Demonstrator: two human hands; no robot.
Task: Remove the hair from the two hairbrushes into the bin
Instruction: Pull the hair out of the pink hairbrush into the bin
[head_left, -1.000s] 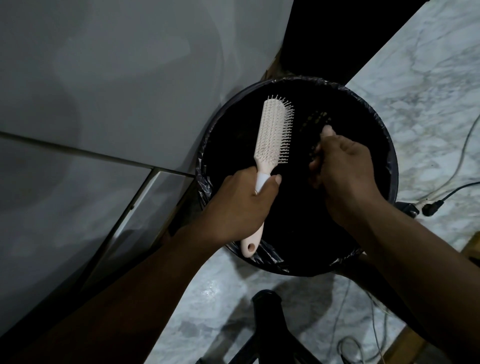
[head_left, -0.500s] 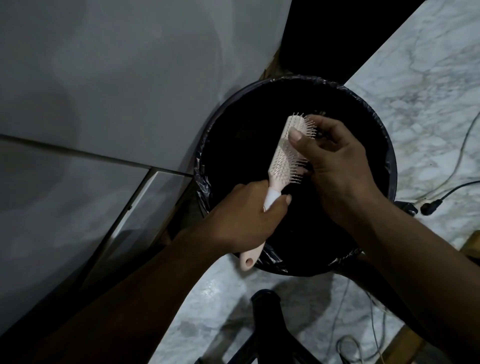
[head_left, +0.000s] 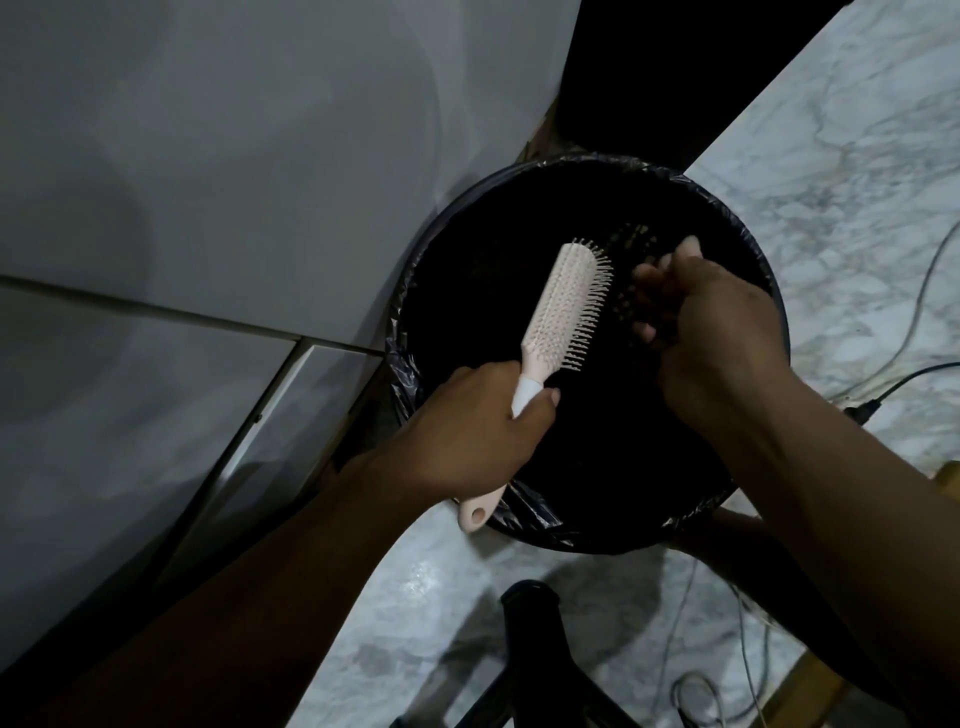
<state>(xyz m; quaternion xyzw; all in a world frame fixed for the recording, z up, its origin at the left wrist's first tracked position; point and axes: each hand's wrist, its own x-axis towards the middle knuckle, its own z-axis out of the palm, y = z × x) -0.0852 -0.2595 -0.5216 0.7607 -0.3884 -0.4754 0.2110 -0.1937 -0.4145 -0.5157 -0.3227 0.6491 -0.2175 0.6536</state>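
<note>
Hanging mid-frame over the bin (head_left: 587, 176), the brush (head_left: 563, 306) is gripped at its handle by the left hand (head_left: 467, 431), bristles facing right so loosened hair falls inside. Just right, the right hand (head_left: 711, 322) curls its fingers (head_left: 649, 278); any hair pinched there is too dark to tell.

Dim light falls on a plain grey wall panel (head_left: 234, 156) at left. A white, grey-veined marble floor (head_left: 841, 171) carries thin loose cables (head_left: 930, 291), with a black stand (head_left: 535, 649) below.

Left hand (head_left: 467, 431) grips pink hairbrush (head_left: 563, 306) over black-lined bin (head_left: 415, 332); right hand (head_left: 711, 322) beside bristles.
</note>
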